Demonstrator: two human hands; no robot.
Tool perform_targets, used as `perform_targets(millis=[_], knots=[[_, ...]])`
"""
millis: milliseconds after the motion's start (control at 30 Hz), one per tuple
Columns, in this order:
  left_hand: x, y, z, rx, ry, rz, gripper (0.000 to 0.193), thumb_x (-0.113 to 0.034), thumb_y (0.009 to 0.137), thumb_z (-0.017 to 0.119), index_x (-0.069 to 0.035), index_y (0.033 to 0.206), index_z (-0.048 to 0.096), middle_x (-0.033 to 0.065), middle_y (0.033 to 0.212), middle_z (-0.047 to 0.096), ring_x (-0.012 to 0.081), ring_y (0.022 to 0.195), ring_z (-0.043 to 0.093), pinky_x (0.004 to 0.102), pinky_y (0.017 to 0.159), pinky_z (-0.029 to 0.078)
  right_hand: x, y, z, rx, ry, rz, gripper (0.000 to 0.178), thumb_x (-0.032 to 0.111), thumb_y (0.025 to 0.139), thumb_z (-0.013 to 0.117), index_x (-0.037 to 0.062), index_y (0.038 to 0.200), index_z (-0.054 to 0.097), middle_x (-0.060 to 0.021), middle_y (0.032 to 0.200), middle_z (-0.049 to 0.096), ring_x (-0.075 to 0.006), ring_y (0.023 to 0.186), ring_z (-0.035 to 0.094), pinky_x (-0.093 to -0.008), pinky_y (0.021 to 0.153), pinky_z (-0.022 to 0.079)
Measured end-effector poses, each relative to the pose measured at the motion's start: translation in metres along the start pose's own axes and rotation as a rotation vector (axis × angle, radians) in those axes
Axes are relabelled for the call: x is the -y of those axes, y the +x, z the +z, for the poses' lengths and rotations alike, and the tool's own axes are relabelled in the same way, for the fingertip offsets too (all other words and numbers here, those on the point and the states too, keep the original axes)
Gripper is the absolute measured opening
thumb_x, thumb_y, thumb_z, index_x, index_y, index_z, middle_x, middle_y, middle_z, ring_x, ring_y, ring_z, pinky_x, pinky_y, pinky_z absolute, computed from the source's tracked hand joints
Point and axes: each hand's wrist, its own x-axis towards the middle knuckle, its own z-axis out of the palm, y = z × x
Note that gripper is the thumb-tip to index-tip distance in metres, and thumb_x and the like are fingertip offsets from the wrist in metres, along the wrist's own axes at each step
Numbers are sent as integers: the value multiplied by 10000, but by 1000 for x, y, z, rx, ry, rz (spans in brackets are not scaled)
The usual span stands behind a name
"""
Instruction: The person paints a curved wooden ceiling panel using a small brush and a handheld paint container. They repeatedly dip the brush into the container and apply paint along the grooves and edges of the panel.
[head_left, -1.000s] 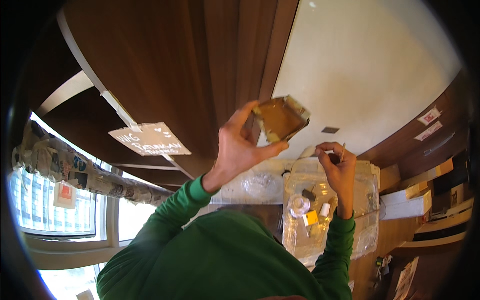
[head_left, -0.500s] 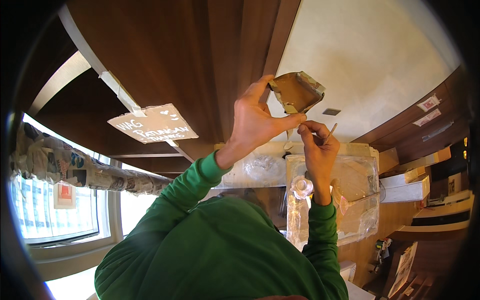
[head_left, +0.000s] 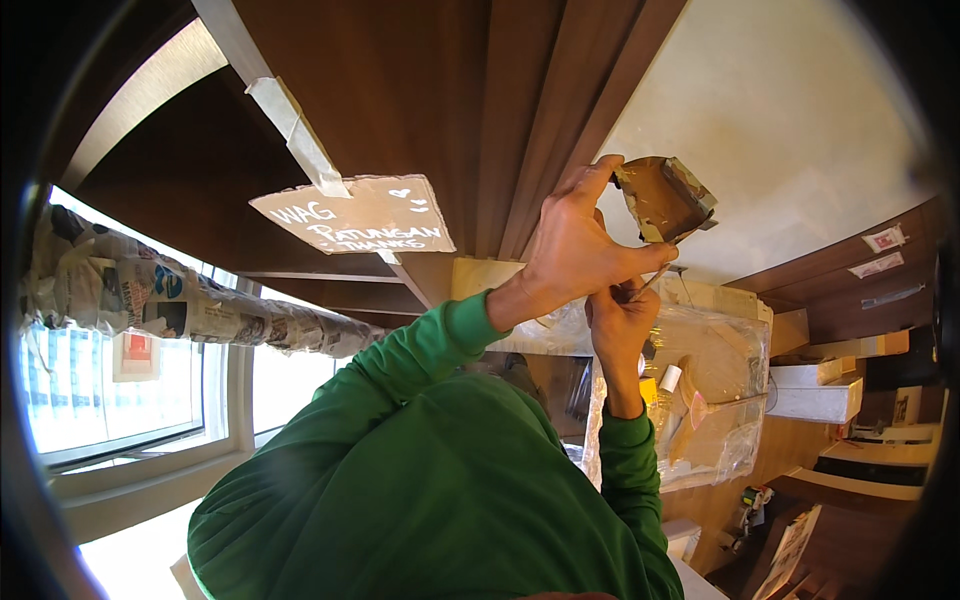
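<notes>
My left hand [head_left: 585, 245] is raised, its thumb and fingers closed around the edge of a small shallow cardboard box [head_left: 660, 200]. The box is brown inside, with torn, ragged rims, and its open side faces me. Just below the left thumb is my right hand [head_left: 622, 318], its fingers pinched together on a thin stick-like tool [head_left: 650, 282]. Only a short length of the stick shows, so its exact kind is unclear. The stick's working end is hidden behind the left hand and the box.
A cardboard sign [head_left: 355, 215] hangs by tape from a rail at left, before dark wood panels [head_left: 430, 90]. Below it runs a newspaper-wrapped beam [head_left: 200, 300] beside a window [head_left: 120, 390]. A plastic-covered surface [head_left: 735, 430] bears a white cylinder [head_left: 670, 378]. White boxes [head_left: 815, 395] stand at right.
Both hands appear further right in the picture relative to the sign, as the view has shifted. My right hand has come in closer under the left thumb and the box.
</notes>
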Motion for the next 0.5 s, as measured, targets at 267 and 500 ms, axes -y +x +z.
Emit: perform_targets(millis=[267,500], knots=[[8,3,-12,-55,35,92,886,-241,606,960,71,1331,559,95,874,688,24,491,541,221,429,416,10,-5,23,18,32,57,117,61,957,675,-17,1039,704,51,782,594,-3,629,439,-198,526,326],[9,-14,-14,113,-318,-158,688,-57,752,873,48,1352,554,17,565,635,55,446,578,208,382,382,11,-19,33,-24,-109,38,243,-45,891,606,-23,1113,701,-74,827,693,-79,751,580,-261,669,478]])
